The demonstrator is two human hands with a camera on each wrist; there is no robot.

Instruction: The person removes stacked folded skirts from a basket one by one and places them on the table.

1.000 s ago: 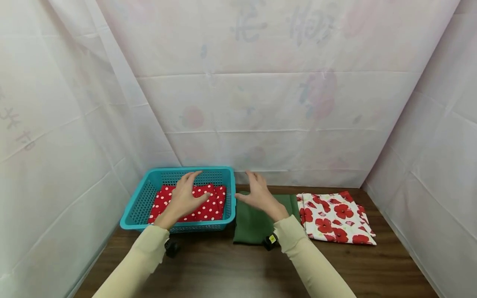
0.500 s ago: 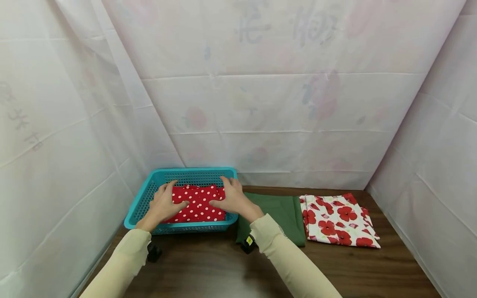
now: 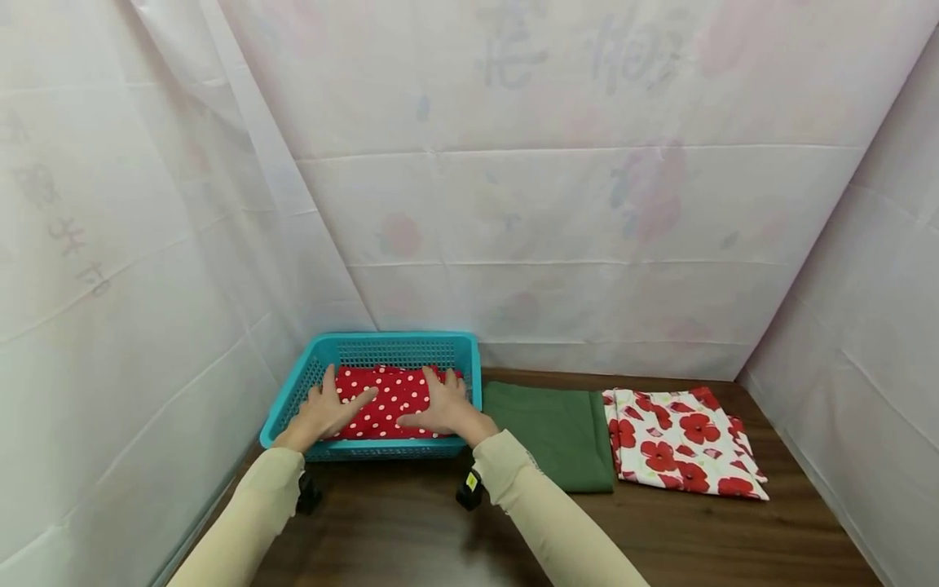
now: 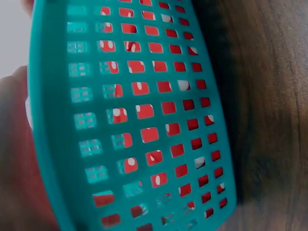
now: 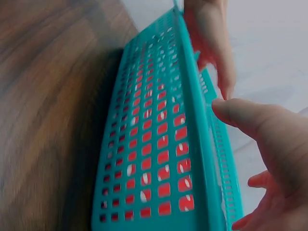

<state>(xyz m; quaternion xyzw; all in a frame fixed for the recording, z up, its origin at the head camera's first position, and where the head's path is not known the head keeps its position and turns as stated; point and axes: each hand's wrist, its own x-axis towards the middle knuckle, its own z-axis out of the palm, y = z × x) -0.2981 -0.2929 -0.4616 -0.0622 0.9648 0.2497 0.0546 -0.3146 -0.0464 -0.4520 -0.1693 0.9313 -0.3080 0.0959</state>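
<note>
A folded red cloth with white polka dots [image 3: 389, 403] lies inside a turquoise plastic basket [image 3: 396, 335]. My left hand [image 3: 326, 412] is over the cloth's left side, fingers spread and thumb pointing inward. Opposite it, my right hand [image 3: 443, 406] lies over the right side with its fingers spread too. Both hands reach in over the basket's near rim, their fingertips right at the cloth. In the right wrist view, the right thumb [image 5: 240, 115] shows above the rim, with the left hand beyond. Through the holes of the basket wall [image 4: 159, 115], red dotted fabric shows in the left wrist view.
Right of the basket, a folded green cloth [image 3: 550, 436] lies on the dark wooden table [image 3: 396, 522]. Beside it is a folded white cloth with red flowers [image 3: 685, 444]. Pale sheets [image 3: 557, 244] hang behind and along both sides.
Both hands have come down into the basket onto the dotted cloth. The right hand has moved left from over the green cloth. The head view has shifted slightly.
</note>
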